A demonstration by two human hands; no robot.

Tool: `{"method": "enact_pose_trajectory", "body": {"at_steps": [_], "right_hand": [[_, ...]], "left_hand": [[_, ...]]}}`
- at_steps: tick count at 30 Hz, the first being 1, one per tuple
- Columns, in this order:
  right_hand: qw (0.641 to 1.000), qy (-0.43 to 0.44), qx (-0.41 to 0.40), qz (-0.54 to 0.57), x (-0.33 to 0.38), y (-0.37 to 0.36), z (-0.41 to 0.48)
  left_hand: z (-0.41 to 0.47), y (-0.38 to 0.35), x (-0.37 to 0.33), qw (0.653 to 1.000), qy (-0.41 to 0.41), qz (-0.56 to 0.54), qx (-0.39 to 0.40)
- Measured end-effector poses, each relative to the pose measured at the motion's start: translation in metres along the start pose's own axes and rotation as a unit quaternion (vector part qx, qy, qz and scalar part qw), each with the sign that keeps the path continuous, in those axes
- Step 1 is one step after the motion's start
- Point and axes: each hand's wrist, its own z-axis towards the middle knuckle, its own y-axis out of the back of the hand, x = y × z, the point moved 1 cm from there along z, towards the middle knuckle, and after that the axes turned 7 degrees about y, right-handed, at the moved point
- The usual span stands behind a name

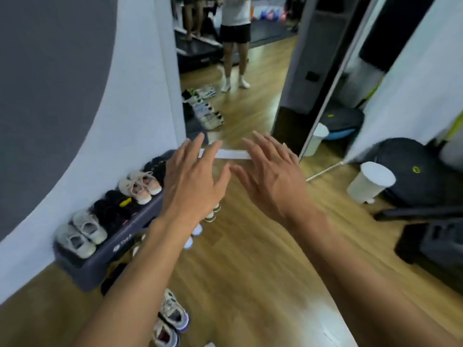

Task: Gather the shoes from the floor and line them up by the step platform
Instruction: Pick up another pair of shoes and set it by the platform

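Head view has both your hands out in front with nothing in them: left hand (194, 176) and right hand (269, 176) are spread flat, fingers splayed, hovering over the floor (250, 259) just off the step platform (120, 246).

Where the shoes are, all relative to the platform: four pairs sit on top of it along the wall, two light grey (81, 234), a black pair (112, 209), a pinkish pair (141, 184) and more black at the far end (156, 166). Down on the floor along its front edge there's a row partly hidden by your left arm; I can only make out white toes (196, 230) and a green-striped pair (211, 214). Past its near end, a grey pair with blue soles (170, 319) lies at a bit of an angle to that row.

What I'd watch, just my read:
- That near pair looks like it's not squared up yet. Reach for it blind under your arm and you could knock the hidden shoes out of line.
- The frame is blurry, so you're likely moving fast. A swing of the left arm could clip the pairs on top.
- The mirror (238, 71) past the far end shows a second row; don't count reflections as shoes left to gather.
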Motion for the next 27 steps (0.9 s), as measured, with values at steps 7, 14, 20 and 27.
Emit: {"method": "enact_pose_trajectory", "body": {"at_steps": [7,14,20,27], "right_hand": [[0.987,-0.108,-0.078,-0.090,-0.098,0.137,-0.090],[0.955,-0.232,-0.121,-0.136,-0.186,0.232,-0.241],[0.913,-0.344,-0.136,-0.172,-0.237,0.283,-0.353],[0.859,-0.449,-0.132,-0.208,-0.301,0.319,-0.451]], "left_hand": [[-0.001,0.003,-0.171,0.987,-0.150,-0.054,-0.014],[-0.068,-0.025,-0.351,0.956,-0.265,-0.121,0.030],[-0.131,-0.064,-0.479,0.910,-0.367,-0.170,0.088],[-0.184,-0.116,-0.608,0.854,-0.466,-0.192,0.126]]}}
